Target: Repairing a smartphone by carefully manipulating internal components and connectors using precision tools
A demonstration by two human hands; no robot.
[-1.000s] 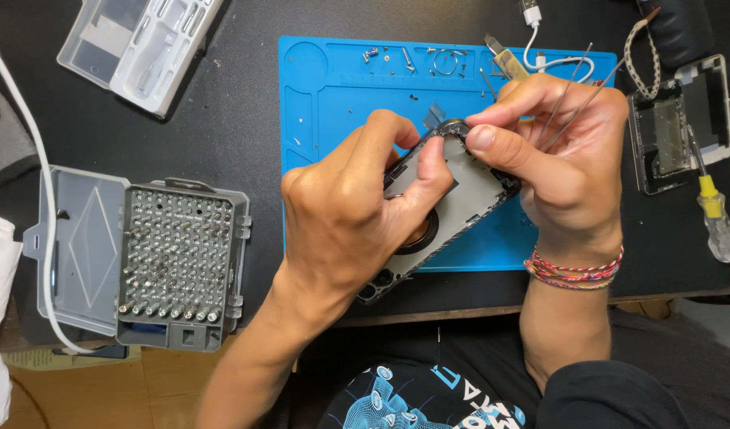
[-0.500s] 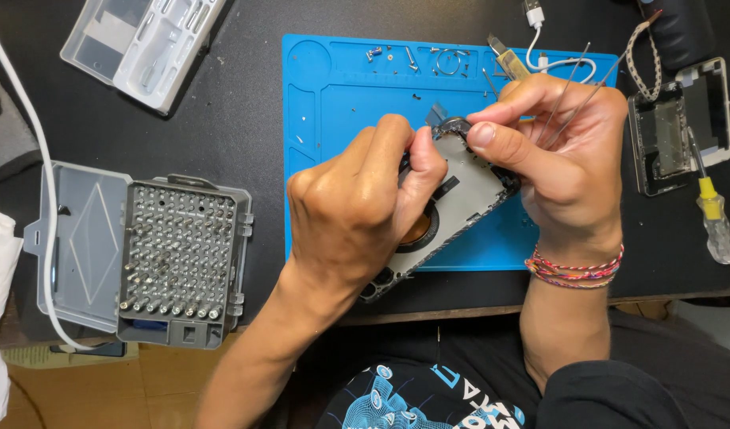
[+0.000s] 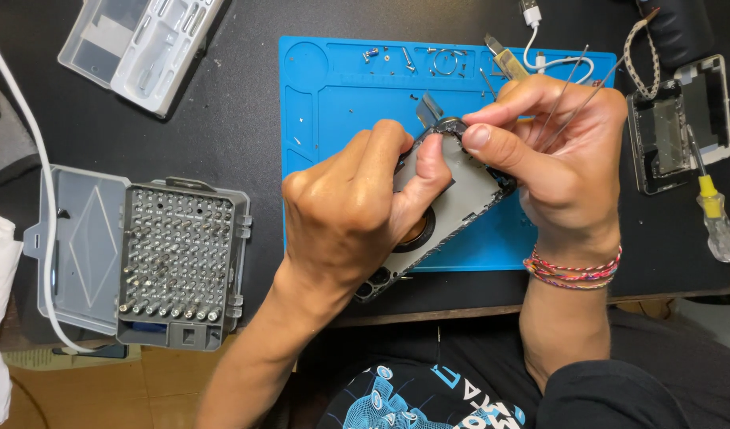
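Black tabletop [image 3: 222, 119] fills the view, with a blue work mat [image 3: 341, 103] spread across its middle. Over the mat the left hand [image 3: 357, 214] is curled shut around an opened phone body [image 3: 460, 199], its fingers wrapped over the near edge and its thumb pressed flat on the grey inner plate. The phone lies tilted, its upper end between the two hands, its lower corner sticking out below the left palm. The right hand [image 3: 555, 151] pinches that upper end, thumb and forefinger closed on the dark rim beside the left thumb tip; thin metal tweezers [image 3: 571, 87] stick up through the right fingers. Small screws [image 3: 404, 59] lie loose on the mat just beyond the fingertips. Well left of the left knuckles stands an open grey case of screwdriver bits [image 3: 178, 254]. Right of the right wrist lie a yellow-handled screwdriver [image 3: 710, 206] and another stripped phone frame [image 3: 678, 119]. A white cable [image 3: 31, 159] runs down the far left.
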